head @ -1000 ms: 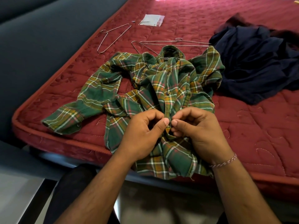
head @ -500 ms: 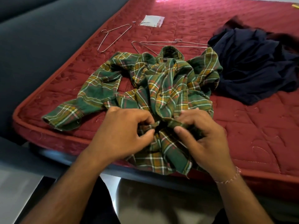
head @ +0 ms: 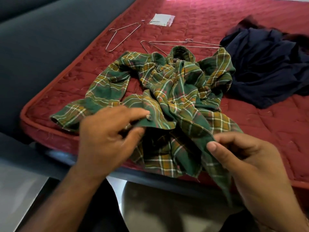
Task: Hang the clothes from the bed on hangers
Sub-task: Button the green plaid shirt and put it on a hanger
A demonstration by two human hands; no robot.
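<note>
Wire hanger (head: 122, 37) is lying flat on the red mattress (head: 250, 124) near its left edge, nothing touching it. A small clear packet (head: 161, 20) is sitting just past it. Your left hand (head: 107, 139) is gripping the left front edge of the green plaid shirt (head: 175, 91), thumb under and fingers over the cloth by a button; the hand is blurred, so the exact pinch is probably thumb against forefinger. The shirt is lying crumpled across the near part of the mattress, collar pointing away from you, hem hanging over the near edge. Two more wire hangers (head: 182, 45) are lying just behind the collar. Your right hand (head: 247, 164) is pinching the right front edge, thumb on top. A dark blue garment (head: 267, 64) is lying heaped beside the shirt at the right.
</note>
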